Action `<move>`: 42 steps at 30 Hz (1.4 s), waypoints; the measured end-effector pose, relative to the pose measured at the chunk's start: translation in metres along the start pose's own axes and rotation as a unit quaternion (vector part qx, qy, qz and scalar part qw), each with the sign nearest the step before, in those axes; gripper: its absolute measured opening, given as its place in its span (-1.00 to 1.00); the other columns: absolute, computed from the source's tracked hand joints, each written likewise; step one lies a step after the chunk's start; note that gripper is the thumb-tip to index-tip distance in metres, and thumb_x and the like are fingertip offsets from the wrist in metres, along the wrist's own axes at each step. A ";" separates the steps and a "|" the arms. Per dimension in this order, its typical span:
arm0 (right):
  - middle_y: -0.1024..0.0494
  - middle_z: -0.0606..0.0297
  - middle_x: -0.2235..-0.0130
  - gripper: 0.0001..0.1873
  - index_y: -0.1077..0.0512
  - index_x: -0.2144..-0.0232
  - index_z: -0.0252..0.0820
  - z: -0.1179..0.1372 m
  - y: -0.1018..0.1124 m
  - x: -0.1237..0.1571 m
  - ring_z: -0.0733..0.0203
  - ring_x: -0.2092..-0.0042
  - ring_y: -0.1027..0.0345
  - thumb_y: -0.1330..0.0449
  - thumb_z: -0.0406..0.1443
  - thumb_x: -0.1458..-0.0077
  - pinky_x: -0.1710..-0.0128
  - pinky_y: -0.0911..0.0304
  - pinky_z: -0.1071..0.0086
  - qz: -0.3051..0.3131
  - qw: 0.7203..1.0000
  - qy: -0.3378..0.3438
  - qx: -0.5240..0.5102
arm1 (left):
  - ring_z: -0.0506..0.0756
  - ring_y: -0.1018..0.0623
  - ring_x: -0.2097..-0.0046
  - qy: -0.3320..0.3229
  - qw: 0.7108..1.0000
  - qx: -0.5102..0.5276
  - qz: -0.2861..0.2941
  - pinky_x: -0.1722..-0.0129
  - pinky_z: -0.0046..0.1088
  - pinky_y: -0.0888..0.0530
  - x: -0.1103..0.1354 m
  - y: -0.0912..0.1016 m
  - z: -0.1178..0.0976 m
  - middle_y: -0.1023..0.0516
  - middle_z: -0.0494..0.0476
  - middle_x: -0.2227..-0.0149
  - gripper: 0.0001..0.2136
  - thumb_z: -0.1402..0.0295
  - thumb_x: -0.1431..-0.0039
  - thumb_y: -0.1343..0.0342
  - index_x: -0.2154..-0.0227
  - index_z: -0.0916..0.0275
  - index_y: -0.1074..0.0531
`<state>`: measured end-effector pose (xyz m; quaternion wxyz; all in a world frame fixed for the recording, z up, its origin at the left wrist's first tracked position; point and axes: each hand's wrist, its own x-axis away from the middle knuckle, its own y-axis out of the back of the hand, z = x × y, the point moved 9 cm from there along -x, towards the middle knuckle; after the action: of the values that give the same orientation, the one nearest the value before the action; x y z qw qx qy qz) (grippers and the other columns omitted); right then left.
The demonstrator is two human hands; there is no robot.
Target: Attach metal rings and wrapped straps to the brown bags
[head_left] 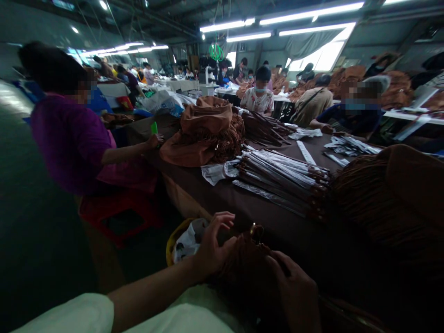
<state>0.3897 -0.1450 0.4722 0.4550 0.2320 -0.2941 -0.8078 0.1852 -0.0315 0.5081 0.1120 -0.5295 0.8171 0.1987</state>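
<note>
Head view: L hand (pixel 211 247) at lower centre, fingers (pixel 222 219) curled, part open, raised above brown fringed bag (pixel 243 263); no clear grip, heel of hand against bag. R hand (pixel 294 293) lies on far side of same bag, fingers (pixel 277 264) bent over it, in deep shadow; can't tell if gripping. Bag sits low in front of person, just below table edge, between hands. Metal ring (pixel 255 230) shows at top of bag.

Just left of L hand: yellow basket (pixel 176 243) w/ white plastic bag (pixel 189 240) inside, partly behind L hand. Table (pixel 277 208) w/ brown cover runs ahead. On it: wrapped strap bundles (pixel 280 178), loose white packets (pixel 350 146), fringed bag pile (pixel 204 134). Large fringed bag (pixel 391 199) at R blocks lower R of view, dark.

Co-worker in purple top (pixel 69 138) at L, on red stool (pixel 118 217), hand at table holds green item (pixel 154 128). Co-worker in blue top (pixel 350 115) across table. More workers, tables behind.
</note>
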 end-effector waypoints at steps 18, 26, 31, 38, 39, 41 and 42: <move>-0.60 0.20 0.12 -0.54 -0.57 0.21 -0.08 -0.006 0.027 0.014 0.00 0.08 -0.47 -0.12 0.06 -0.03 0.08 -0.40 0.23 -0.040 0.989 -0.053 -0.130 | 0.06 -0.54 0.09 -0.068 0.940 -0.211 0.259 0.07 -0.47 -0.49 0.004 -0.110 -0.028 -0.48 0.16 0.01 -0.69 0.41 -0.25 0.02 -0.03 0.22 -0.36; -0.63 0.21 0.31 -0.50 -0.56 0.31 -0.19 -0.047 0.003 0.027 -0.04 0.23 -0.49 -0.39 0.01 0.28 0.35 -0.43 0.32 -0.007 0.893 -0.278 -0.353 | 0.03 -0.53 0.24 -0.024 0.948 -0.208 0.240 0.18 -0.48 -0.45 -0.001 -0.112 -0.029 -0.52 0.10 0.22 -0.81 0.27 -0.23 -0.06 0.22 0.20 -0.52; -0.51 0.38 0.52 -0.61 -0.52 0.45 -0.20 -0.044 0.001 0.028 0.21 0.44 -0.36 -0.38 -0.01 0.23 0.51 -0.27 0.47 -0.007 0.881 -0.285 -0.377 | 0.00 -0.50 0.26 0.022 0.954 -0.180 0.239 0.21 -0.51 -0.39 0.001 -0.113 -0.027 -0.51 0.05 0.26 -0.84 0.27 -0.20 -0.10 0.31 0.18 -0.56; -0.38 0.43 0.63 -0.60 -0.44 0.55 -0.23 -0.034 -0.016 0.023 0.33 0.57 -0.22 -0.43 -0.05 0.28 0.60 -0.15 0.51 0.021 0.821 -0.309 -0.480 | -0.03 -0.47 0.27 0.104 0.965 -0.087 0.226 0.25 -0.55 -0.35 -0.002 -0.109 -0.023 -0.48 0.02 0.29 -0.88 0.37 -0.17 -0.12 0.36 0.22 -0.55; -0.39 0.42 0.62 -0.58 -0.45 0.54 -0.23 -0.036 -0.014 0.022 0.32 0.56 -0.22 -0.42 -0.03 0.29 0.60 -0.15 0.50 0.009 0.824 -0.308 -0.475 | -0.03 -0.47 0.27 0.106 0.965 -0.086 0.223 0.25 -0.55 -0.35 -0.003 -0.108 -0.022 -0.48 0.02 0.30 -0.88 0.36 -0.17 -0.12 0.36 0.22 -0.55; -0.42 0.39 0.60 -0.56 -0.45 0.53 -0.24 -0.041 -0.009 0.020 0.30 0.55 -0.25 -0.42 -0.01 0.31 0.59 -0.18 0.48 -0.019 0.833 -0.304 -0.462 | -0.02 -0.47 0.27 0.110 0.966 -0.087 0.217 0.24 -0.54 -0.35 -0.003 -0.106 -0.021 -0.48 0.02 0.30 -0.88 0.37 -0.17 -0.11 0.36 0.22 -0.55; -0.45 0.37 0.58 -0.55 -0.46 0.52 -0.24 -0.043 -0.006 0.020 0.28 0.53 -0.28 -0.41 0.01 0.30 0.58 -0.21 0.47 -0.027 0.840 -0.298 -0.452 | -0.02 -0.47 0.27 0.110 0.966 -0.087 0.217 0.24 -0.54 -0.34 -0.003 -0.106 -0.020 -0.48 0.02 0.31 -0.87 0.36 -0.17 -0.10 0.36 0.22 -0.55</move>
<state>0.4044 -0.1712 0.4355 0.3773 -0.2438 -0.0109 -0.8934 0.2834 -0.0759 0.5057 -0.0712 -0.3660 0.8992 0.2290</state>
